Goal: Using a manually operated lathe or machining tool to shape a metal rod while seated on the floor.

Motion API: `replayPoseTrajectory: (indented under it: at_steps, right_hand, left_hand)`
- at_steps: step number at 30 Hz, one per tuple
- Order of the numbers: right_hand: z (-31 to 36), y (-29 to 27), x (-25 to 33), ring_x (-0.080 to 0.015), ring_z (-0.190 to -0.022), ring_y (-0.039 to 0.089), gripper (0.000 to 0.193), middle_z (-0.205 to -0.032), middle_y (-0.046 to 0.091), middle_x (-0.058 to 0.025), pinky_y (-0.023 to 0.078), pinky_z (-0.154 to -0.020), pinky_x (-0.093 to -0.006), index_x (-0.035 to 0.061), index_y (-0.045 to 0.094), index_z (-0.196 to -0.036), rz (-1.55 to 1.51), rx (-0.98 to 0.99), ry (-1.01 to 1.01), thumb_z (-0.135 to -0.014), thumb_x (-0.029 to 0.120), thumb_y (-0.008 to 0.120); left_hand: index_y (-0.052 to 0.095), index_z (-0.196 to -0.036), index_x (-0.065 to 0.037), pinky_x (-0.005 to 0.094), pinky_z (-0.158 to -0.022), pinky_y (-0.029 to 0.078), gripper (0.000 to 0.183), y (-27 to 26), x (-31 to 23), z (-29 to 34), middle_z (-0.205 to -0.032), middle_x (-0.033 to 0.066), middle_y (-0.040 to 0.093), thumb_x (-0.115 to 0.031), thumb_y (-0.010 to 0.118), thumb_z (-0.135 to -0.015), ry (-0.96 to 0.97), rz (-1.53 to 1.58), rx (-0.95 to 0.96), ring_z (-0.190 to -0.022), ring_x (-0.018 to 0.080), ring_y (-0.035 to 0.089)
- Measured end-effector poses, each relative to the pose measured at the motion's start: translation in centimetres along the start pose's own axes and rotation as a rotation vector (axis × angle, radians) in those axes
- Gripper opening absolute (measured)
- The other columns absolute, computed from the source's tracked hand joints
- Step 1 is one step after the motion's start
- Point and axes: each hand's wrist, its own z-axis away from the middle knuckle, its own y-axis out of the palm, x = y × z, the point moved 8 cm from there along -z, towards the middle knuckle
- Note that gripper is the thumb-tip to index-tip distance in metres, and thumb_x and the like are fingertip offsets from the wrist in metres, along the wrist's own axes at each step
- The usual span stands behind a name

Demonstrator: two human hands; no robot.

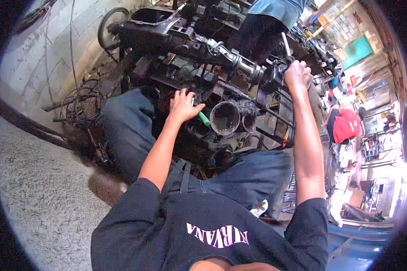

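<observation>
A dark, greasy lathe-like machine (158, 38) stretches across the space in front of me, with a shiny metal cylinder (246, 67) along its middle. At its right end, my right hand (298, 76) is closed around a lever handle, largely hidden by the fingers. A grey metal bar (286, 44) sticks up beside that hand. My left hand (182, 106) rests lower on the machine, fingers stretched and apart. Close by its thumb lies a green handle (204, 119); its other end is hidden. Right of that sits a round, dark metal cup (224, 118), open at the top.
My bent knees (129, 122) flank the machine's front. A wheel (108, 29) and coiled wire (83, 101) lie toward the left wall. Another person stands behind the machine in a blue top (276, 11); one in a red shirt (347, 125) crouches far right. A blue surface (357, 244) lies lower right.
</observation>
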Motion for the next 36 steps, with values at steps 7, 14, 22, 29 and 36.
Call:
replayPoseTrajectory:
  at_steps: [7,14,22,29,36]
  right_hand:
    - [0.1,-0.9,0.7,-0.0396,-0.107,0.064,0.024,-0.112,0.065,-0.0169,0.054,-0.085,-0.0528,0.0045,0.067,-0.106,0.043,0.011,-0.028,-0.094,0.018,0.05]
    - [0.1,-0.2,-0.1,-0.0378,-0.109,0.064,0.029,-0.117,0.063,-0.0162,0.055,-0.086,-0.052,0.0043,0.067,-0.113,0.007,0.057,0.011,-0.094,0.021,0.051]
    - [0.3,-2.3,0.6,-0.03,-0.106,0.063,0.025,-0.11,0.064,-0.0099,0.053,-0.082,-0.0479,0.0068,0.067,-0.11,0.062,-0.16,-0.131,-0.091,0.017,0.055]
    - [2.0,-6.2,4.0,-0.0339,-0.091,0.068,0.025,-0.1,0.069,-0.0182,0.053,-0.077,-0.0408,-0.0016,0.065,-0.112,-0.856,-0.033,-0.403,-0.093,0.013,0.06]
    - [16.5,-6.7,16.1,-0.0266,-0.134,0.046,0.049,-0.142,0.052,-0.0157,0.03,-0.115,-0.0363,0.0051,0.052,-0.14,-1.731,0.248,-0.326,-0.107,0.035,0.033]
  left_hand:
    - [0.056,-0.136,-0.012,0.063,-0.104,0.038,0.084,-0.1,-1.3,0.0,-0.153,0.0171,0.037,-0.06,0.08,-0.07,-0.017,-0.18,0.206,-0.136,0.0408,0.037]
    - [0.053,-0.138,-0.013,0.0644,-0.101,0.042,0.09,-0.1,-2.3,1.3,-0.151,0.0166,0.04,-0.053,0.087,-0.065,0.071,-0.293,0.185,-0.136,0.0433,0.037]
    - [0.056,-0.133,-0.013,0.059,-0.098,0.042,0.069,-0.2,-1.9,1.2,-0.145,0.0148,0.046,-0.043,0.079,-0.076,0.079,-0.252,0.021,-0.13,0.0393,0.043]
    - [0.049,-0.14,-0.008,0.0618,-0.118,0.021,0.059,-4.0,-6.5,1.8,-0.152,0.0166,0.042,-0.035,0.065,-0.09,0.304,0.12,-0.161,-0.144,0.0397,0.032]
    - [0.029,-0.15,-0.004,0.0414,-0.12,0.022,0.062,-6.9,-14.0,5.0,-0.155,0.0181,0.031,-0.032,0.052,-0.099,0.348,1.184,-0.23,-0.148,0.0304,0.023]
